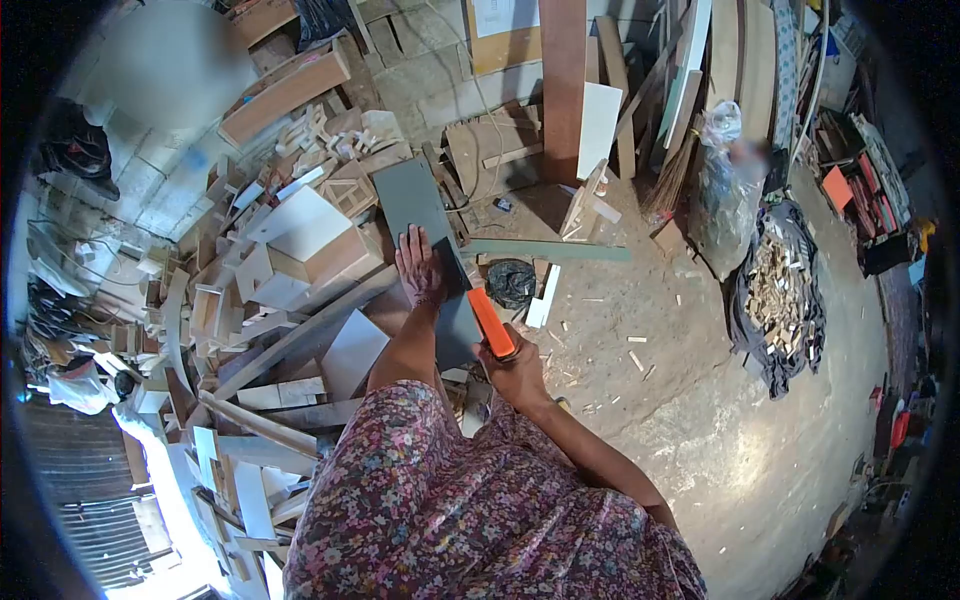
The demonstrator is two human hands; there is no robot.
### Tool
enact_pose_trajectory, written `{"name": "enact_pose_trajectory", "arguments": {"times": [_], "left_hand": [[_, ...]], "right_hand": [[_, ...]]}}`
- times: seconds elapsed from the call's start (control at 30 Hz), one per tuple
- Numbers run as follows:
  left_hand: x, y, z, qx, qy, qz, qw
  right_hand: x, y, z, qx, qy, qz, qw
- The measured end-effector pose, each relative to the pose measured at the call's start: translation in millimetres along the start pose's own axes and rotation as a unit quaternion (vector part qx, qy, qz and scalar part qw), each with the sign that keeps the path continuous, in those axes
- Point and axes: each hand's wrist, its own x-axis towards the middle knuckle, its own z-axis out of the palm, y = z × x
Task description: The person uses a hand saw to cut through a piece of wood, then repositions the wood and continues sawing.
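A long dark grey board lies in front of me, running from the upper middle down toward my lap. My left hand rests flat on it with the fingers stretched out. My right hand is wrapped round the lower end of an orange tool beside the board's right edge. The tool looks like a saw handle; its blade cannot be made out. A black plastic bag and a white strip lie just right of the tool.
Wood offcuts and white panels are heaped on the left. Tall planks lean on the back wall. A dark cloth holding small wood pieces lies on the right, near a clear plastic bag. Wood scraps dot the floor.
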Motion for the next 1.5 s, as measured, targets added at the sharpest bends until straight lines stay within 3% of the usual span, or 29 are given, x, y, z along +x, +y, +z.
{"name": "enact_pose_trajectory", "arguments": {"times": [0.23,0.43,0.57,0.6,0.77,1.03,1.1,1.23,1.37,1.5], "left_hand": [[9,-3,2,-0.027,-0.030,-0.026,0.999],[10,-4,11,-0.028,0.042,0.013,0.999],[15,1,5,-0.021,-0.016,-0.047,0.999],[10,2,3,-0.029,-0.020,-0.048,0.998],[14,0,2,-0.048,-0.037,-0.051,0.997],[16,-3,-3,-0.045,-0.036,-0.038,0.998],[11,2,-3,-0.072,-0.007,-0.037,0.997],[8,-2,7,-0.067,0.018,-0.017,0.997],[11,3,5,-0.064,-0.022,-0.049,0.996],[14,1,5,-0.046,-0.008,-0.041,0.998]], "right_hand": [[21,-3,7,0.021,-0.003,-0.022,1.000],[21,3,12,0.028,0.021,-0.005,0.999],[-1,21,11,0.044,0.037,-0.011,0.998],[-3,17,6,0.025,0.010,0.033,0.999],[-6,10,13,0.009,0.014,-0.007,1.000],[70,37,49,0.050,0.019,0.039,0.998],[64,32,48,0.044,0.019,-0.013,0.999],[29,-3,23,-0.015,-0.007,0.035,0.999],[-21,-7,-2,-0.019,-0.004,0.018,1.000],[-27,-4,1,0.038,0.001,0.019,0.999]]}}
